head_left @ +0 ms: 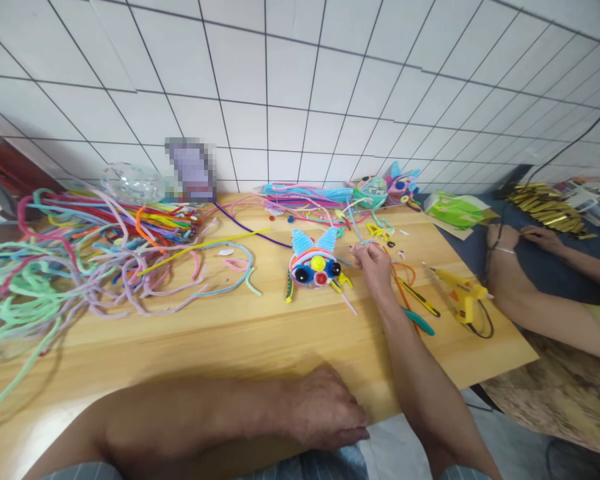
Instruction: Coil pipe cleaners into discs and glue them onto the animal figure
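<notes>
A round pipe-cleaner animal figure [314, 263] with light blue ears, black-and-blue button eyes and a red nose sits mid-table. Just right of it is my right hand [374, 263], fingers pinched at the lower end of a light blue pipe cleaner [355, 223]. My left hand [329, 408] lies at the table's front edge, loosely closed; nothing shows between its fingers, though the palm side is hidden. Around the figure lie yellow-handled pliers [289, 288] and a short pink pipe-cleaner piece [349, 303].
Tangled pipe cleaners [145, 273] cover the left side. A yellow glue gun [463, 293], yellow cutter [420, 298] and teal-handled tool [420, 321] lie right. Another figure [403, 187] stands near the tiled wall [240, 67]. A co-worker's arms [525, 287] are at the far right.
</notes>
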`<act>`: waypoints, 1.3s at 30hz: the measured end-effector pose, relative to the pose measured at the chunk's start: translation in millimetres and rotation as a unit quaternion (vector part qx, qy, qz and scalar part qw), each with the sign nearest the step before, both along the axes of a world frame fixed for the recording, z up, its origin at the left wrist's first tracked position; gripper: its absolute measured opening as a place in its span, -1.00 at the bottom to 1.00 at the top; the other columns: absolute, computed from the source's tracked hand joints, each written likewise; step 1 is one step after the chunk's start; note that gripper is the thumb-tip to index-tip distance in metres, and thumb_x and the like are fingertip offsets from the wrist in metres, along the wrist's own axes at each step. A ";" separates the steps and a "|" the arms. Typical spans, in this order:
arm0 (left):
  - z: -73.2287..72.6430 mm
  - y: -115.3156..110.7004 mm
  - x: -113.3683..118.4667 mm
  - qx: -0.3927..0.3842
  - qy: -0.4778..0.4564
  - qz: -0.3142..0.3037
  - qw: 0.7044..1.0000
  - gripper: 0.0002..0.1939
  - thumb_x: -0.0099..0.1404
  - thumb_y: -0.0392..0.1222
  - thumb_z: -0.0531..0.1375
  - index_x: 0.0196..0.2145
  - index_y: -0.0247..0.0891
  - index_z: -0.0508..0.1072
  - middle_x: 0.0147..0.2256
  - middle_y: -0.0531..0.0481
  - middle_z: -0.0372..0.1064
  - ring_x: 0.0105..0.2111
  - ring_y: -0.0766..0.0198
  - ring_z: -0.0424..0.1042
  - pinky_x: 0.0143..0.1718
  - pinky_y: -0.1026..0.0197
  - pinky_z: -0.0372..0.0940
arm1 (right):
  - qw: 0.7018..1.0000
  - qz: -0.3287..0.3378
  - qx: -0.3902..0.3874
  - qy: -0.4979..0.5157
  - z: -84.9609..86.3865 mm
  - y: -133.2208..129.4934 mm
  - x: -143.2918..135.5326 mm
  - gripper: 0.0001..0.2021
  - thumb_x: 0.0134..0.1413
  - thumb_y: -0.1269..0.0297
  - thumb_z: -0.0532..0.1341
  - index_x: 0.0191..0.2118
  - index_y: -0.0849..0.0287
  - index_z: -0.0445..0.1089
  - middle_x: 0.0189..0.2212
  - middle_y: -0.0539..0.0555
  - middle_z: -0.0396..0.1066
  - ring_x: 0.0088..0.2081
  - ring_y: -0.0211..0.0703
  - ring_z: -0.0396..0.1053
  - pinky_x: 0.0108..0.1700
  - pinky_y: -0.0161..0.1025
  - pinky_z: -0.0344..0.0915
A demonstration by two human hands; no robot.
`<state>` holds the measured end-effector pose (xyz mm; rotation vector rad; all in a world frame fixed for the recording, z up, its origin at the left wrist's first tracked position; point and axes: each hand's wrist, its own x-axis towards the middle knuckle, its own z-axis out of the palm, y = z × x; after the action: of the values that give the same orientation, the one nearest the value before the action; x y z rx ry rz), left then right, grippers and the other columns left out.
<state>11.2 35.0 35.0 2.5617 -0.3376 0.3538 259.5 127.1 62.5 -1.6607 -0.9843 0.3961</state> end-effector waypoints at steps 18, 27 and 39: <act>-3.0 -1.0 -0.2 -0.003 -0.007 0.002 1.000 -0.65 0.49 -0.03 0.21 -0.43 -0.21 0.49 -0.49 0.10 0.57 -0.48 0.31 0.53 -0.48 0.14 0.23 | 1.000 0.003 0.003 0.004 -0.5 -0.3 0.1 -0.68 0.17 0.08 0.24 -0.55 0.07 0.30 -0.60 -0.09 0.26 -0.47 -0.20 0.21 -0.31 -0.21 0.19; 3.9 1.1 -0.1 -0.004 0.007 -0.002 1.000 -0.68 0.48 -0.04 0.21 -0.41 -0.22 0.52 -0.49 0.10 0.57 -0.48 0.31 0.53 -0.49 0.15 0.24 | 1.000 0.001 -0.001 0.007 0.0 0.3 -0.4 -0.68 0.15 0.07 0.23 -0.56 0.07 0.30 -0.62 -0.09 0.26 -0.48 -0.20 0.21 -0.33 -0.21 0.17; 13.0 2.5 -0.1 0.021 0.039 0.002 0.999 -0.70 0.48 -0.03 0.22 -0.40 -0.17 0.54 -0.43 0.12 0.63 -0.42 0.29 0.61 -0.45 0.16 0.30 | 1.000 0.004 -0.001 0.014 0.5 0.4 -0.1 -0.68 0.16 0.05 0.24 -0.54 0.08 0.33 -0.61 -0.10 0.27 -0.49 -0.23 0.21 -0.35 -0.22 0.16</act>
<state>11.0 37.5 48.1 2.6086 -0.3142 0.2501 259.4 127.5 62.9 -1.6495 -0.9705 0.4235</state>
